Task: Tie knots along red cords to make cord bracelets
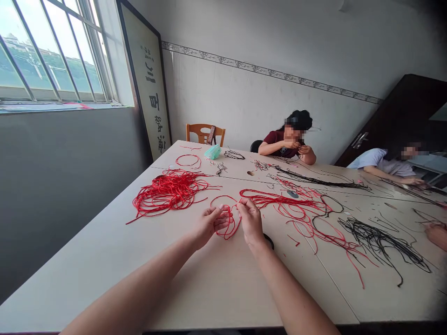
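Over the near middle of the table, my left hand (213, 221) holds a looped red cord (228, 231), its loops hanging around and below the fingers. Close by on the right, my right hand (250, 217) has its thumb and fingertips pinched together on a strand of the same cord. A thin arc of cord reaches across above both hands. Left of them lies a large tangled pile of red cords (171, 193). Just beyond my right hand stretches a bundle of red cords (279, 199). A black curved object (268, 240) is partly hidden behind my right wrist.
Black cords (380, 239) lie to the right, and a long black bundle (321, 179) runs farther back. A green plastic packet (213, 151) and a red cord ring (188, 161) sit near the far left. Two people (291, 137) work across the table; another hand (437, 235) shows at right.
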### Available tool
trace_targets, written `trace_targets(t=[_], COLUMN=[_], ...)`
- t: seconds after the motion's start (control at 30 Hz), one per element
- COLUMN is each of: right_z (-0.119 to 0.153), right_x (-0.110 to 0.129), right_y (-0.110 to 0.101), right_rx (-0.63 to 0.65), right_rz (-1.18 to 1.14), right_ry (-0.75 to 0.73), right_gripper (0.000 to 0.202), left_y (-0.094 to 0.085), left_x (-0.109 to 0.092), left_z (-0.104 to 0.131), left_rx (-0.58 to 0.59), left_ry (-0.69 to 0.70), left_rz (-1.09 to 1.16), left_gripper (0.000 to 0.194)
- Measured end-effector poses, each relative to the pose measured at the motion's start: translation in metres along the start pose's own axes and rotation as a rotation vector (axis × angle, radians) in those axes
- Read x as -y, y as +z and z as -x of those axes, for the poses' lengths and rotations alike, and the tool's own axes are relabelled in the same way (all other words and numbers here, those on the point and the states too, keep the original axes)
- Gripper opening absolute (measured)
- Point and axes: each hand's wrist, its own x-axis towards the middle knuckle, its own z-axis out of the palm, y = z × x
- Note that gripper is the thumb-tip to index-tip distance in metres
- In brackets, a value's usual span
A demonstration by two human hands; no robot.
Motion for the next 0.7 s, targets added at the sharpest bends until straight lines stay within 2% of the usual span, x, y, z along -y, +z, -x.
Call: trace_targets(t=[0.1, 0.23, 0.5, 0.6, 0.7], right_z=[0.003, 0.006, 0.005, 0.008, 0.014], right_x=[0.0, 0.003, 0.004, 0.007, 0.014], right_y=[0.003, 0.004, 0.004, 0.006, 0.009], right_rx=[0.028, 0.066, 0.068, 0.117, 0.28], right_rz=[-0.002, -0.006, -0.054, -0.115, -0.162], right_ry=[0.013, 0.009, 0.021, 0.047, 0.041], right_gripper=[0.015, 0.016, 0.016, 0.013, 0.011], left_y=[0.0, -0.002, -0.001, -0.003, -0.008], left_x=[0.002, 0.005, 0.006, 0.007, 0.005], left_z=[0.001, -0.001, 0.001, -0.002, -0.008], left_rx=[0.046, 0.046, 0.079, 0.079, 0.04], left_ry=[-0.002, -0.005, -0.056, 0.021, 0.148], left_rz=[-0.046, -0.028, -0.039, -0.137, -0.285], left_gripper=[0.026, 0.023, 0.024, 0.024, 0.027])
